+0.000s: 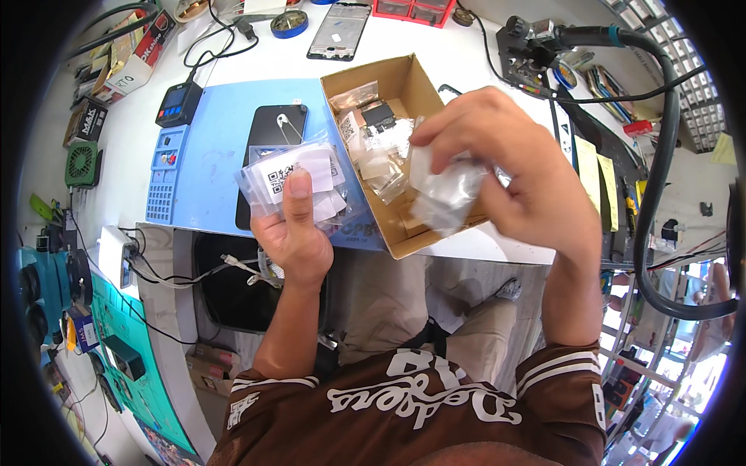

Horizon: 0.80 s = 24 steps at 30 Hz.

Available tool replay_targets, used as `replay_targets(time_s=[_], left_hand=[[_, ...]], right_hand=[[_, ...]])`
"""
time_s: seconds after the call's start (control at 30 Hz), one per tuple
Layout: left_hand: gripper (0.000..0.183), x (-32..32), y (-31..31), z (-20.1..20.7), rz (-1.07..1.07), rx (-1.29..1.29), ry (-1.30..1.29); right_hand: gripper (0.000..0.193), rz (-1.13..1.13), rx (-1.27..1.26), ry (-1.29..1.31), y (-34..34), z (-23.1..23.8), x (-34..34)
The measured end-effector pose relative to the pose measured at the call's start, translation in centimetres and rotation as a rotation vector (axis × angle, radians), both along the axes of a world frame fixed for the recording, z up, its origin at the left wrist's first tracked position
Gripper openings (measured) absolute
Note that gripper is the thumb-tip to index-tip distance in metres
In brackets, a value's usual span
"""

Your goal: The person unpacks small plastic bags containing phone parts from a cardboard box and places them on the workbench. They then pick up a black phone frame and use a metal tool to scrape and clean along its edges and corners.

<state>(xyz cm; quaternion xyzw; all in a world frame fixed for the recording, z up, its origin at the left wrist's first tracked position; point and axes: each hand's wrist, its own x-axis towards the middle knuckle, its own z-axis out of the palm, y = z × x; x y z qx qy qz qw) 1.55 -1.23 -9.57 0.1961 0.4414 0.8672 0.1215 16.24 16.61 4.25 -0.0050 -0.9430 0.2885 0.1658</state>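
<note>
My left hand [291, 225] grips a fanned stack of small clear plastic bags [268, 180] with white printed labels, thumb pressed on top. Over the right side of an open cardboard box [353, 74], my right hand [517, 167] pinches another clear plastic bag [449, 190], blurred by motion; its contents cannot be made out. More small bags [381, 167] lie inside the box, along with a dark flat piece [378, 115]. A black phone [268, 120] with a safety pin [289, 126] on it rests on the blue mat, partly hidden behind the left hand's bags.
The blue mat [214, 116] bears a tray of small parts [165, 167] and a small black device with a screen [179, 103]. Farther back are a phone frame [339, 31], a round blue tin [290, 24] and a red drawer unit [412, 11]. A thick black hose [667, 155] arches at the right.
</note>
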Motion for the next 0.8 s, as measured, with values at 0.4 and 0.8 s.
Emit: replay_targets(time_s=[0.4,0.8], left_hand=[[0.028,0.0,-0.2,0.5,-0.009,-0.005,0.023],[0.029,0.0,-0.5,0.4,-0.006,-0.006,-0.010]], right_hand=[[0.011,0.005,0.923,-0.392,-0.4,-1.3,-7.2],[0.012,-0.007,0.744,-0.226,1.6,-1.8,-7.8]])
